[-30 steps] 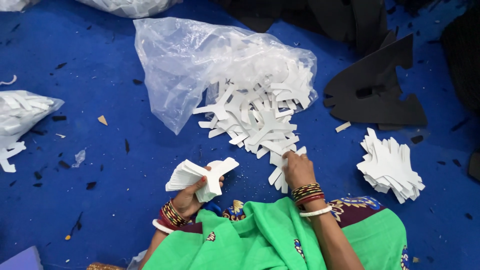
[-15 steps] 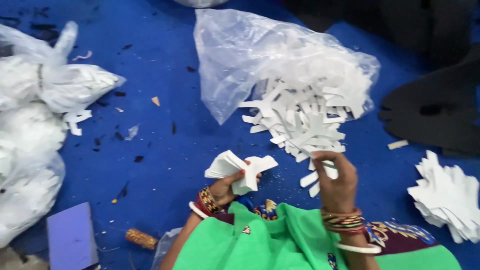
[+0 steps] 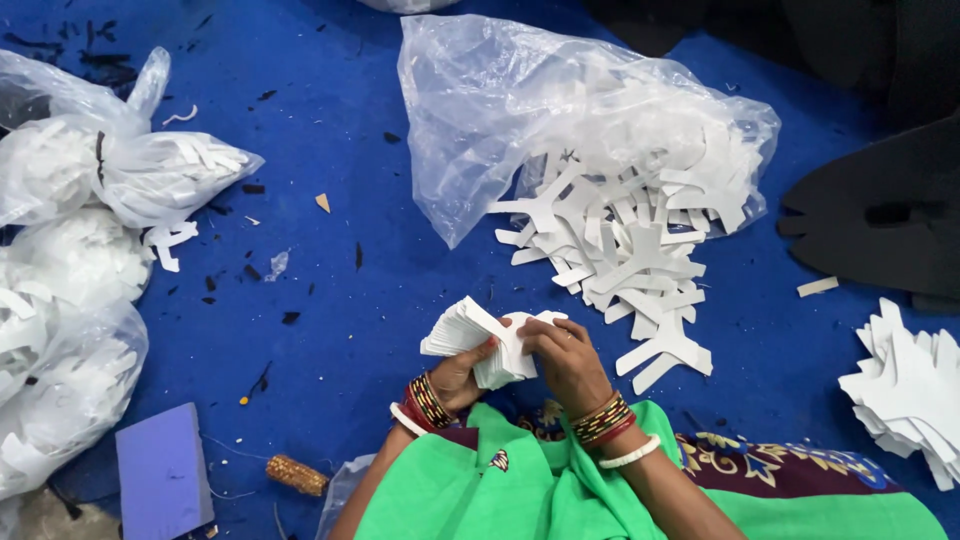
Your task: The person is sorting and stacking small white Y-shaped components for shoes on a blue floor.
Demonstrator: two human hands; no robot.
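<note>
Together, the left hand (image 3: 462, 368) and right hand (image 3: 566, 357) clasp a stack of white cutouts (image 3: 478, 338) between them, just short of the loose cutout pile (image 3: 630, 240) spilling from a clear plastic bag (image 3: 520, 110) beyond.

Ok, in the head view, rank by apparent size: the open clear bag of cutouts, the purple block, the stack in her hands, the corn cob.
1. Open clear bag
2. Purple block and stack of white cutouts: look alike, not ranked
3. Corn cob
</note>
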